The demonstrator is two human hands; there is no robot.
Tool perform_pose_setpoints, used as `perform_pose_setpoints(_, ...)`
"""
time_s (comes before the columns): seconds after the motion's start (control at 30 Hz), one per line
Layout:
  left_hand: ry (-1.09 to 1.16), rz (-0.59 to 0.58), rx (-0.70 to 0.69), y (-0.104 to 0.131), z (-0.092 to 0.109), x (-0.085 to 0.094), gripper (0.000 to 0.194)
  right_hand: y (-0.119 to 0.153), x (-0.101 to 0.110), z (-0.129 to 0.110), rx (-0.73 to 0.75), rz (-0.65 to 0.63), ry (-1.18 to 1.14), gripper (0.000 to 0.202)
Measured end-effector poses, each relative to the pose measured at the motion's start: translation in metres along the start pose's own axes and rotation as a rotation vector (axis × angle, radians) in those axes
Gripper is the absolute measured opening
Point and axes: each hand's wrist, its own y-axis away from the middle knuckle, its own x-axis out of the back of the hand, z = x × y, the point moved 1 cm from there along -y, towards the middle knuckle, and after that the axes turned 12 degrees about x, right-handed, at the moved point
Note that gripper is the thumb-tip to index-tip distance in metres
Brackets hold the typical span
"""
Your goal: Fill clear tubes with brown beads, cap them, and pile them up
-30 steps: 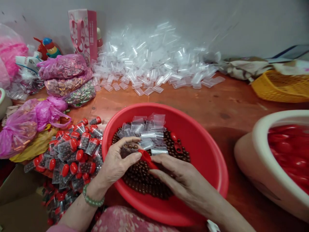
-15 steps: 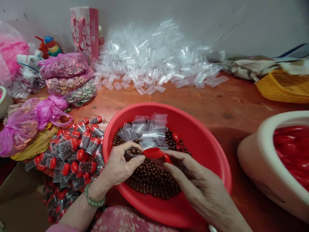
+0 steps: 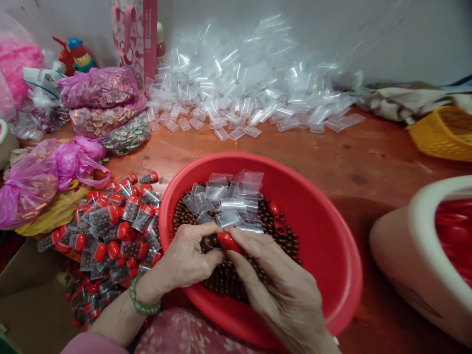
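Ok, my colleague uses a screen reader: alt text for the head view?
The left hand holds a clear container of brown balls, the right hand a red cap at its mouth, over a red basin. Red-capped containers lie piled left.

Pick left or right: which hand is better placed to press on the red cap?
Right, probably: the right hand pinches the red cap at the mouth of the clear container, which the left hand holds.
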Motion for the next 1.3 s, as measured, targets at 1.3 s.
perform_pose_setpoints(1.3, 0.273, -0.427, 0.140, -0.003, -0.003, 0.002, 0.026, -0.009, 0.014, 0.010, -0.136, 0.039, -0.370, 0.041)
